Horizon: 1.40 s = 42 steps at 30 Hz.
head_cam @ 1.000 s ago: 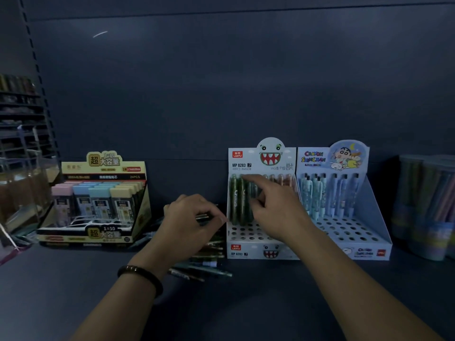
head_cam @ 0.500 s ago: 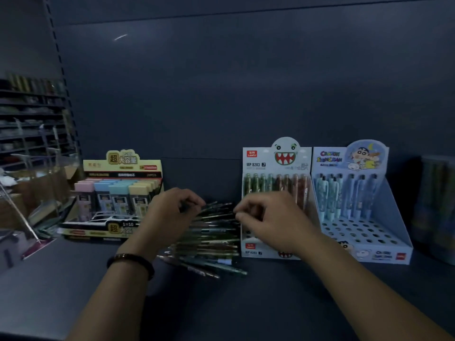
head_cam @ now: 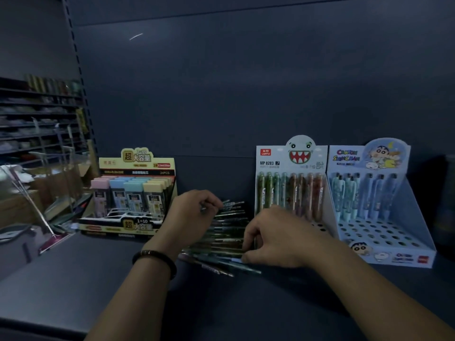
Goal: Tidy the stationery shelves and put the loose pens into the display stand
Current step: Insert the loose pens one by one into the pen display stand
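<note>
Beside the display stand (head_cam: 272,163), hands apart: left hand (head_cam: 192,217) and right hand (head_cam: 278,235) each gripping loose pens (head_cam: 229,232).

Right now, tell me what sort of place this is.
Most likely a stationery shop: a monster-face pen stand, a cartoon pen stand and a yellow display box of pastel cases sit on a shelf, with stocked racks at left.

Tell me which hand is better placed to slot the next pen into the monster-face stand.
Probably right: the right hand touches the loose pens beside the monster-face stand; the left hand is farther.
</note>
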### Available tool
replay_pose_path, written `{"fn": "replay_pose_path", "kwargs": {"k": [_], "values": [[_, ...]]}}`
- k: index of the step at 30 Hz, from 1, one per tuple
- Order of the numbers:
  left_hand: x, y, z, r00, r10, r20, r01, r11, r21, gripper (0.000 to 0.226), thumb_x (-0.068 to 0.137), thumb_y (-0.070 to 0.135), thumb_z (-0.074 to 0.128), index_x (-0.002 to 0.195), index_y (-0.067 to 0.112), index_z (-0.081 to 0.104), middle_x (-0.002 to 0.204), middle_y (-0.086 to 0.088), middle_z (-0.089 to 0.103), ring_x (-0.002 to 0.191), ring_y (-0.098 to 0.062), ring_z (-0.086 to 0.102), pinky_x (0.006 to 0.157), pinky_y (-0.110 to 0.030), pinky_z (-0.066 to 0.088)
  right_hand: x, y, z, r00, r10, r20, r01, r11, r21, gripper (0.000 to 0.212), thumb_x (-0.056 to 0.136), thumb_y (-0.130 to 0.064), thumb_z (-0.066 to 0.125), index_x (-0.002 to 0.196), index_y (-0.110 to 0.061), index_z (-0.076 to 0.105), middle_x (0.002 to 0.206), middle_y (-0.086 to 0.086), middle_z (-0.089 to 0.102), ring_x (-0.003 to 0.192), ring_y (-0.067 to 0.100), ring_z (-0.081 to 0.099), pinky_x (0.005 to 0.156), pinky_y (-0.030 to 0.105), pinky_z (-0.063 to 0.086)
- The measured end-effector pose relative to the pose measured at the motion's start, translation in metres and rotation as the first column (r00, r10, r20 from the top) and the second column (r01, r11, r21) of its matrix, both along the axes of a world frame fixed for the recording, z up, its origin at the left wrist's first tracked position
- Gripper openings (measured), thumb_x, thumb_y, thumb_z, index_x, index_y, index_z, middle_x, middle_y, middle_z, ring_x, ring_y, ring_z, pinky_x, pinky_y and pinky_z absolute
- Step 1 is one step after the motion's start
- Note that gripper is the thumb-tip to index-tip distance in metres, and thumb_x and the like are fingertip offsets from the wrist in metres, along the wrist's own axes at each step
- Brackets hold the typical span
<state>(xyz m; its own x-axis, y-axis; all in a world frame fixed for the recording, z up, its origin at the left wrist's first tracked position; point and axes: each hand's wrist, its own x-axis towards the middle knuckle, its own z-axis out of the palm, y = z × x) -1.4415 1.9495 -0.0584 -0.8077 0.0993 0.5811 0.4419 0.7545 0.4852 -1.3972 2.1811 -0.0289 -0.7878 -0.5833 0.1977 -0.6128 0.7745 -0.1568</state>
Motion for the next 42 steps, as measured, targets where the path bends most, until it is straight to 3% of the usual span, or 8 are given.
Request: {"fn": "replay_pose_path", "kwargs": {"k": [3,6,12,18,24,33,36,42], "values": [[-0.002,0.002,-0.001,1.0,0.016,0.017,-0.016,0.999,0.031,0.02,0.095,0.013,0.069,0.092,0.031,0.077,0.088,0.018,0.07,0.084,0.011,0.058,0.065,-0.004,0.041,-0.003,0.002,-0.003,1.0,-0.004,0.022,0.005,0.997,-0.081,0.015,0.086,-0.043,0.077,0.088,-0.028,0.079,0.079,-0.015,0.071,0.073,0.0,0.067,0.075,0.034,0.062],[0.004,0.007,0.002,0.998,-0.064,0.007,0.062,0.987,0.145,0.009,0.092,0.024,0.076,0.091,0.033,0.077,0.084,0.013,0.073,0.08,-0.001,0.064,0.067,-0.013,0.048,-0.008,0.011,-0.002,0.999,-0.022,0.044,0.036,0.932,-0.362,0.013,0.093,-0.033,0.073,0.084,-0.024,0.075,0.074,-0.006,0.073,0.061,0.004,0.067,0.062,0.033,0.06],[0.014,0.019,0.002,0.93,-0.365,0.04,0.342,0.901,0.265,0.004,0.094,0.029,0.078,0.092,0.027,0.081,0.083,0.002,0.075,0.073,-0.006,0.065,0.067,-0.022,0.051,-0.012,0.024,0.007,0.996,-0.081,0.044,0.081,0.539,-0.838,0.017,0.104,-0.023,0.065,0.09,-0.017,0.072,0.079,0.004,0.075,0.049,0.03,0.069,0.052,0.048,0.061],[0.013,0.036,-0.004,0.925,-0.377,0.044,0.357,0.903,0.238,0.011,0.096,0.033,0.075,0.106,0.035,0.081,0.092,0.001,0.077,0.083,-0.026,0.072,0.075,-0.051,0.06,-0.016,0.026,0.013,0.99,-0.14,-0.021,0.034,0.378,-0.925,0.013,0.103,-0.025,0.068,0.093,-0.021,0.075,0.085,0.003,0.073,0.053,0.032,0.071,0.046,0.035,0.054],[0.011,0.051,-0.005,0.936,-0.349,-0.051,0.353,0.925,0.137,0.022,0.104,0.022,0.063,0.11,0.038,0.075,0.095,0.009,0.067,0.093,-0.018,0.063,0.081,-0.04,0.053,-0.014,0.025,0.014,0.987,-0.161,0.005,0.045,0.245,-0.969,0.006,0.102,-0.022,0.069,0.104,-0.025,0.074,0.088,0.0,0.073,0.055,0.032,0.073,0.041,0.023,0.043],[0.017,0.062,-0.005,0.961,-0.275,-0.036,0.277,0.954,0.114,0.035,0.091,0.035,0.079,0.122,0.049,0.068,0.098,0.019,0.069,0.097,-0.008,0.06,0.085,-0.028,0.052,-0.015,0.024,0.011,0.985,-0.159,-0.063,-0.011,0.307,-0.952,0.032,0.098,-0.018,0.075,0.122,-0.036,0.066,0.096,0.0,0.072,0.059,0.024,0.076,0.049,0.031,0.05],[0.014,0.058,-0.009,0.979,-0.206,-0.003,0.204,0.967,0.15,0.035,0.081,0.039,0.087,0.107,0.045,0.063,0.094,0.022,0.067,0.094,-0.006,0.06,0.079,-0.019,0.05,-0.017,0.028,0.007,0.965,-0.233,-0.12,-0.026,0.367,-0.93,0.032,0.098,-0.015,0.074,0.122,-0.034,0.068,0.09,-0.004,0.071,0.055,0.018,0.073,0.056,0.038,0.059],[0.01,0.055,-0.011,0.982,-0.19,0.015,0.189,0.981,0.05,0.02,0.084,0.029,0.083,0.095,0.04,0.071,0.091,0.024,0.071,0.093,-0.007,0.066,0.085,-0.026,0.054,-0.026,0.032,-0.004,0.954,-0.272,-0.127,0.019,0.476,-0.879,0.032,0.098,-0.02,0.074,0.124,-0.038,0.068,0.09,-0.01,0.071,0.053,0.013,0.071,0.067,0.045,0.063]]}}
